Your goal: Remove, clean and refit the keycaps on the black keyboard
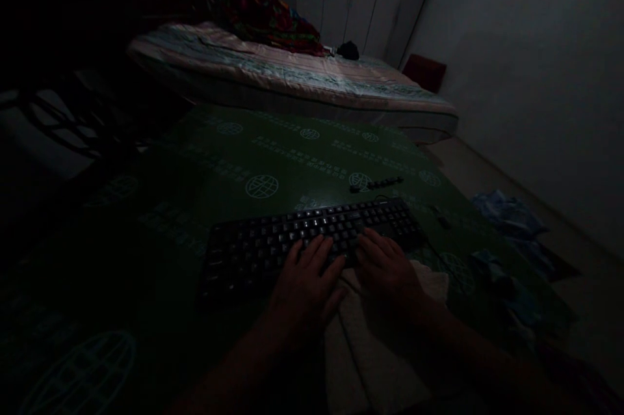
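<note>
You can pass over the surface [170, 203] left of the keyboard [258, 252]; beyond it, the black strip [377, 185] and farther bed [292, 83] obstruct you.

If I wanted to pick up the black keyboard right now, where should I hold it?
Probably hold the keyboard by both short ends: left hand on the left end, right hand on the right end, each coming in sideways from outside. It's long and lies low on the green surface, so that should keep it level.
</note>
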`<state>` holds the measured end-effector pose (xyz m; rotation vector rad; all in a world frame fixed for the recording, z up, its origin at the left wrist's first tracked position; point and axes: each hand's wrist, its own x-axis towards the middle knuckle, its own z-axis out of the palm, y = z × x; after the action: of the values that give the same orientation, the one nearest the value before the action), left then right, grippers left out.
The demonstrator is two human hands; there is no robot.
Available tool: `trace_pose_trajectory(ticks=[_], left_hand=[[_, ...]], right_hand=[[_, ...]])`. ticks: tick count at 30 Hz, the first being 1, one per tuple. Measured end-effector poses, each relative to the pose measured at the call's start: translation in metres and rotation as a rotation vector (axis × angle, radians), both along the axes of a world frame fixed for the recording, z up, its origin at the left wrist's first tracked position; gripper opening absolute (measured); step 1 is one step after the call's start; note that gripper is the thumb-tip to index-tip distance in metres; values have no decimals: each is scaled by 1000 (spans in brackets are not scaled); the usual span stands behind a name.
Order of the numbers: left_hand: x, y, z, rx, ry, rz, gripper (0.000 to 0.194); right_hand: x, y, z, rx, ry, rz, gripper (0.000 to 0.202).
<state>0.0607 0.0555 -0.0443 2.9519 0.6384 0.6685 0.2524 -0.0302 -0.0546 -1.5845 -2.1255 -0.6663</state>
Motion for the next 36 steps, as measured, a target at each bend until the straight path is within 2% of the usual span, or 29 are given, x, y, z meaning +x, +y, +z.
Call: trace_pose_trajectory(ticks=[12, 18, 22, 25, 31, 36], left_hand=[[1, 1, 1, 15, -1, 2, 38], [2, 2, 2, 45, 3, 6, 37], [1, 3, 3, 39, 9, -3, 38], [0, 3, 2, 43, -3, -2, 38], [0, 4, -2, 73, 2, 2, 38], [1, 3, 5, 93, 40, 4, 37]], right_hand=[[-14, -1, -6, 41, 115, -150, 19], [-17, 0, -6, 19, 81, -227, 20], [-18, -4, 3, 83, 81, -211, 20], [-24, -16, 6, 158, 158, -179, 20], [-50, -46, -13, 127, 256, -212, 23], [-61, -50, -19, 69, 297, -282, 24]])
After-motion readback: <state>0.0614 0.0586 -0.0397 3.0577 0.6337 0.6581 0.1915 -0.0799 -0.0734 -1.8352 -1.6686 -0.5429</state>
